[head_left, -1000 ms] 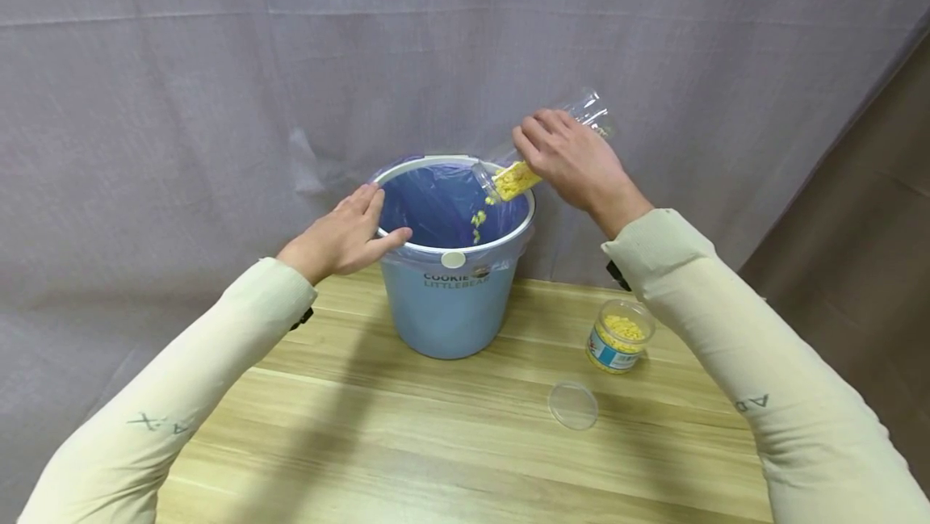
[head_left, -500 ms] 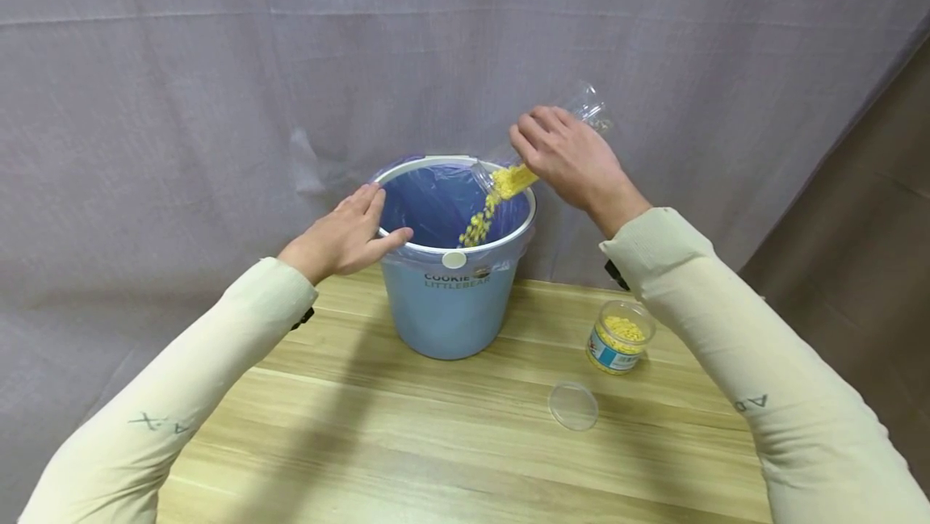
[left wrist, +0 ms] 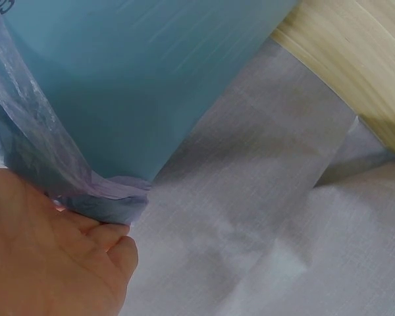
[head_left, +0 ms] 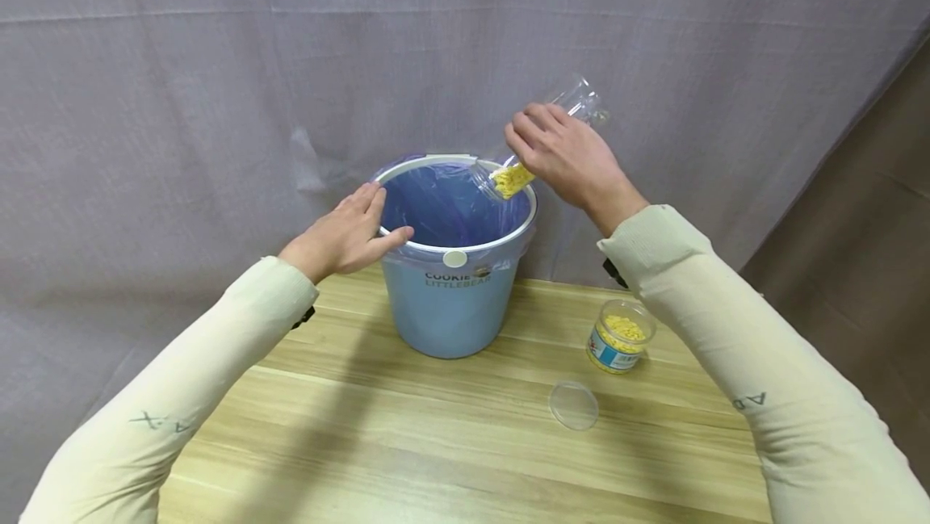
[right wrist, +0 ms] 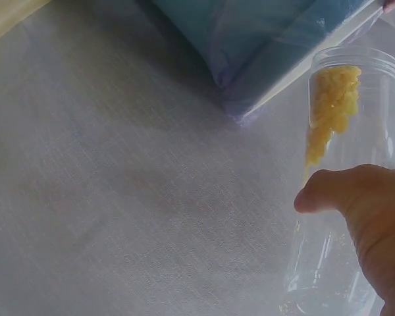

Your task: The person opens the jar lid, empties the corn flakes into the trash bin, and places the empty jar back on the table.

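A light blue bucket [head_left: 446, 314] with a white rim and a clear purplish liner stands on the wooden table. My left hand [head_left: 345, 233] rests on its left rim, fingers extended and thumb spread toward the front; in the left wrist view the hand [left wrist: 59, 250] lies against the liner [left wrist: 52, 141]. My right hand [head_left: 570, 153] grips a tall clear plastic jar [right wrist: 316, 257], tilted mouth-down over the bucket's right rim. Yellow pieces [head_left: 512, 180] like corn kernels are gathered near the jar's mouth. The bottom of the bucket is hidden.
A short open jar [head_left: 613, 356] of yellow pieces with a blue label stands on the table right of the bucket. In front of it lies a clear round lid [head_left: 573, 405]. A grey curtain [head_left: 218, 88] hangs behind the table [head_left: 407, 443].
Yellow pieces were falling from the jar into the bucket in both earlier frames; none are seen falling now. My right hand and the jar have shifted slightly left and up. The left hand stays put.
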`<action>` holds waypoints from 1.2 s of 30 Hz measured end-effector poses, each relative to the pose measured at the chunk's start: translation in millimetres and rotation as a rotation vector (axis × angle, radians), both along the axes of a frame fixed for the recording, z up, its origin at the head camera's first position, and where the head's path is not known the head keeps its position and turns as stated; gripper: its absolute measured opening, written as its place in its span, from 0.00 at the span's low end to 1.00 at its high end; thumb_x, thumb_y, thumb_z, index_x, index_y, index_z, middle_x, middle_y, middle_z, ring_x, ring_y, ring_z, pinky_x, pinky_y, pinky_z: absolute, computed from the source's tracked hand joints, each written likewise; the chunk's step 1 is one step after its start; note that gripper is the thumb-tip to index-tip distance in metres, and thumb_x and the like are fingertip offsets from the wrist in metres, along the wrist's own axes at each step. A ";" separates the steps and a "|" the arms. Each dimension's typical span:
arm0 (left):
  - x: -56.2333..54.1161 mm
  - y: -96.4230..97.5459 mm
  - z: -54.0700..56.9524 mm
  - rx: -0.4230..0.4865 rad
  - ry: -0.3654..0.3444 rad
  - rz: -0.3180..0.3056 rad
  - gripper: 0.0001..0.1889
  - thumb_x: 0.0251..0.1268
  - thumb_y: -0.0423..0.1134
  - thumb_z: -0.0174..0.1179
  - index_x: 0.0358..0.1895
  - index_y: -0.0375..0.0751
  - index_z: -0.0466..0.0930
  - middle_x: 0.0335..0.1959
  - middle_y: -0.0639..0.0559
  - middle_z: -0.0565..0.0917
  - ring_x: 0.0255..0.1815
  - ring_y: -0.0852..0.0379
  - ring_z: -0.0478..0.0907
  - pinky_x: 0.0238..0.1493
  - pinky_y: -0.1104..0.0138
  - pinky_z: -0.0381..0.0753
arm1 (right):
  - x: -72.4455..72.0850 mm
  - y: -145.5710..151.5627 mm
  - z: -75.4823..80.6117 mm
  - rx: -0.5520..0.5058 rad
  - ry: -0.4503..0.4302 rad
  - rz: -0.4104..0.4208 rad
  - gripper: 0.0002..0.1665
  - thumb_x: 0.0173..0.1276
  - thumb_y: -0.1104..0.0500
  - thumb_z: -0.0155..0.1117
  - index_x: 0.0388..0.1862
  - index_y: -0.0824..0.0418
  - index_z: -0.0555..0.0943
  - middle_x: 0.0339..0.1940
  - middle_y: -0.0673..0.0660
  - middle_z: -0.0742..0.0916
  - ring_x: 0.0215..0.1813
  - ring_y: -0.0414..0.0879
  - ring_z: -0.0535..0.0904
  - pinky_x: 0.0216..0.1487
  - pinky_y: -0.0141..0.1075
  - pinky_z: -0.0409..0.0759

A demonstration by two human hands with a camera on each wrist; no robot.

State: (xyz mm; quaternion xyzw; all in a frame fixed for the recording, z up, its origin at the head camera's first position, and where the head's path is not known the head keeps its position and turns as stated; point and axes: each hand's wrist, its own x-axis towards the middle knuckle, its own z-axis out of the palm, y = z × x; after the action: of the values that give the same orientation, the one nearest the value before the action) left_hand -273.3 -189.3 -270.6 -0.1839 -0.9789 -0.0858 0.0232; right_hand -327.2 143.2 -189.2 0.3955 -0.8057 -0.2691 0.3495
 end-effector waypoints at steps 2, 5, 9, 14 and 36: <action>0.1 0.3 0.6 0.001 0.000 0.001 0.52 0.80 0.68 0.39 0.83 0.22 0.42 0.87 0.28 0.44 0.90 0.34 0.39 0.90 0.45 0.44 | -0.7 0.0 -0.2 0.003 0.004 0.014 0.32 0.62 0.77 0.72 0.65 0.70 0.74 0.62 0.67 0.82 0.68 0.63 0.77 0.76 0.51 0.76; 0.0 0.5 1.2 -0.002 -0.004 0.003 0.52 0.80 0.68 0.39 0.83 0.23 0.42 0.87 0.28 0.43 0.90 0.34 0.39 0.90 0.45 0.44 | -2.6 -0.4 -1.8 0.021 0.039 0.056 0.29 0.64 0.78 0.69 0.64 0.70 0.76 0.60 0.67 0.83 0.66 0.62 0.78 0.74 0.50 0.78; 0.0 0.4 1.3 -0.004 -0.009 0.006 0.52 0.80 0.69 0.39 0.84 0.23 0.42 0.87 0.29 0.43 0.90 0.35 0.39 0.90 0.45 0.44 | -4.7 -1.7 -5.4 0.061 0.094 0.110 0.25 0.68 0.79 0.63 0.63 0.70 0.77 0.59 0.67 0.83 0.63 0.62 0.79 0.71 0.50 0.80; -0.8 0.9 0.1 0.001 -0.008 0.008 0.52 0.80 0.69 0.39 0.83 0.23 0.42 0.87 0.29 0.43 0.90 0.35 0.39 0.89 0.45 0.45 | -3.5 -2.7 -6.0 0.079 0.088 0.097 0.26 0.68 0.79 0.63 0.65 0.70 0.77 0.60 0.67 0.82 0.64 0.62 0.78 0.72 0.49 0.80; -0.6 1.8 -1.2 0.007 -0.014 0.001 0.53 0.80 0.70 0.38 0.84 0.23 0.41 0.88 0.29 0.42 0.90 0.36 0.37 0.90 0.46 0.43 | -4.6 -14.0 -23.1 0.185 0.239 0.163 0.33 0.62 0.71 0.76 0.66 0.67 0.78 0.62 0.66 0.83 0.63 0.59 0.78 0.70 0.45 0.80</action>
State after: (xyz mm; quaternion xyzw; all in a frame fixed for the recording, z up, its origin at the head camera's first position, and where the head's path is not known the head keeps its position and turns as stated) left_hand -273.9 -187.5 -271.7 -0.1829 -0.9788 -0.0907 0.0173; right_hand -331.8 129.1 -212.3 0.4551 -0.6956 -0.3580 0.4253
